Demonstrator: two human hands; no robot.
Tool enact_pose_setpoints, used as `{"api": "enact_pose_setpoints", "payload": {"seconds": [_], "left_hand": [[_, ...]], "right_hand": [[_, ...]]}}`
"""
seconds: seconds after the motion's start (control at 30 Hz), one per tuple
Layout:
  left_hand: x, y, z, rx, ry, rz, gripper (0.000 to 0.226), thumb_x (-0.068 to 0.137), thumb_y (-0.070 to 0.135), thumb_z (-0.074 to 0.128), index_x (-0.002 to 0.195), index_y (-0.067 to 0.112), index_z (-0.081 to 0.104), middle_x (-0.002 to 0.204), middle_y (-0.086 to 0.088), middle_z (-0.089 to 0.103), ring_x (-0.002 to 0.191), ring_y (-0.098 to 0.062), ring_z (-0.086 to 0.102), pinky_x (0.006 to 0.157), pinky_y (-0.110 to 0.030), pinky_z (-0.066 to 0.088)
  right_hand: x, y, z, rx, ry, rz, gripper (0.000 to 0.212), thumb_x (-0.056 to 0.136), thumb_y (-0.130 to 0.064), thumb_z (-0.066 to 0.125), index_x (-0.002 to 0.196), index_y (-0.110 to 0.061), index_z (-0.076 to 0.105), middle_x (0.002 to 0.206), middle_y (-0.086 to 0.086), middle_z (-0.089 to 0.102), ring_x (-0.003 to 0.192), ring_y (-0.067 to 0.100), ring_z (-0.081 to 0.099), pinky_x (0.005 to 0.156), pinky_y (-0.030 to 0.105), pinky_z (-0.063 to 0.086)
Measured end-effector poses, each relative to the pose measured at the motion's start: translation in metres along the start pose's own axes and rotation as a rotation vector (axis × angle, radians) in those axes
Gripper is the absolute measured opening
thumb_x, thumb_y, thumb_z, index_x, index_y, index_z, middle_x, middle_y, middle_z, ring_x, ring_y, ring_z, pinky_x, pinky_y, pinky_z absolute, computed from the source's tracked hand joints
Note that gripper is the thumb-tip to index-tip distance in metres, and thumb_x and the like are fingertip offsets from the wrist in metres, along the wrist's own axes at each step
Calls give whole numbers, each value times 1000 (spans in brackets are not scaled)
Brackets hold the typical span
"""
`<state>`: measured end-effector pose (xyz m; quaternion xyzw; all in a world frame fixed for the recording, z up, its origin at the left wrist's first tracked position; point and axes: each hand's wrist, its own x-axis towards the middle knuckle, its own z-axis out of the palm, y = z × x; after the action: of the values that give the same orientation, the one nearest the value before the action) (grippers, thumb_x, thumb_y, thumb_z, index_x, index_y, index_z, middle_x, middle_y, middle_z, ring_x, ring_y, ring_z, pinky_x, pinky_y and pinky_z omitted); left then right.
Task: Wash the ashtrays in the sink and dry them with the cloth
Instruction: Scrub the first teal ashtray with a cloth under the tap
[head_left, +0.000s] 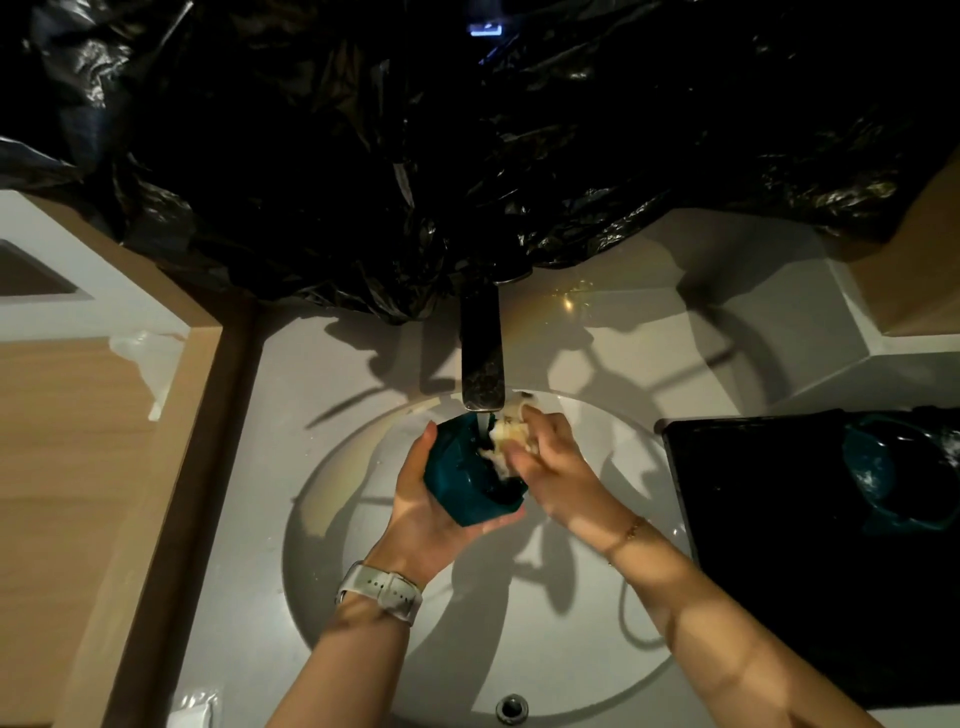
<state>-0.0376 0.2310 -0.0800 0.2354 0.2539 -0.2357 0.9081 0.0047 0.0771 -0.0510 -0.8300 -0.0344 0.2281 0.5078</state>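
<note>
From above, looking down over the person's arms, a round white sink (332, 519) is set into a pale counter (597, 332). The left hand (431, 499) cups a dark teal ashtray (460, 478) from below and the side, fingers curled under it and thumb up along its left edge, holding it tilted over the basin right under the tap (483, 353). A thin stream of water (485, 423) runs from the spout onto the ashtray's upper rim. The right hand (556, 467) has its fingers closed around a pale, wet sponge (506, 439) (it could be a wadded rag, hard to say in this light) and presses it into the ashtray's hollow.

A white watch (382, 590) sits on the left wrist and a thin bracelet (628, 532) on the right. To the right of the basin, on the counter, lies a black tray (753, 493) with a second teal ashtray (893, 478) on it, well apart from the hands. Crumpled black plastic sheeting (467, 130) hangs over the wall behind the tap.
</note>
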Motion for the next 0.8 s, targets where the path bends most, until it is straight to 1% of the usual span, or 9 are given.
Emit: {"api": "enact_pose_setpoints", "payload": {"seconds": [0.07,0.17,0.23,0.33,0.53,0.6,0.67,0.73,0.8], "left_hand": [[1,-2,-2,-2,-9,3,66,94,62,45,137,14,57,144,-20,51,135,-46,44,110,-72,23],[0,-5,-1,37,29,6,66,97,63,37,137,15,58,142,-18,54,133,-43,47,110,-71,26],[0,-3,-1,208,101,48,63,99,60,31,139,17,55,140,-18,57,130,-41,51,109,-67,32],[-2,11,8,600,276,111,53,100,55,37,129,18,62,127,-13,67,115,-30,65,101,-54,49],[0,12,15,934,328,281,54,76,66,68,103,20,69,100,-4,75,97,-22,71,95,-51,53],[3,9,12,848,430,413,52,74,62,70,100,17,69,99,-7,74,98,-26,70,98,-53,51],[6,5,10,712,467,496,49,80,54,70,103,11,68,103,-10,73,100,-28,69,97,-51,52],[5,0,12,678,496,592,37,90,42,67,102,8,66,98,-7,72,94,-22,69,90,-43,54],[4,-6,11,720,505,624,28,92,40,66,101,14,64,97,-2,71,93,-17,68,88,-37,54]], "right_hand": [[5,6,5,-63,-10,11,50,97,-30,53,141,-20,34,121,-2,38,112,15,46,90,11,32],[14,10,5,-180,-20,-15,47,96,-33,51,137,-22,29,109,8,62,94,24,62,88,37,49],[18,13,5,-282,-17,-60,45,96,-21,48,137,-19,29,92,10,67,79,28,64,75,36,52],[18,16,0,-453,-58,-123,56,91,-4,43,143,-11,26,90,16,62,82,35,61,72,35,44],[13,5,4,-571,-23,-215,50,90,-9,48,138,-12,36,102,17,63,91,39,60,73,36,40],[14,2,5,-461,84,-160,44,93,-20,53,135,-14,41,103,13,65,93,34,61,76,34,42],[10,0,11,-194,137,50,32,93,-29,58,121,-17,48,97,7,66,91,28,62,78,32,44],[2,6,22,40,118,224,25,90,-33,62,103,-15,50,91,2,64,90,24,62,80,30,46],[-2,13,26,84,83,282,28,90,-35,63,101,-12,51,89,1,63,88,23,62,81,32,48]]}}
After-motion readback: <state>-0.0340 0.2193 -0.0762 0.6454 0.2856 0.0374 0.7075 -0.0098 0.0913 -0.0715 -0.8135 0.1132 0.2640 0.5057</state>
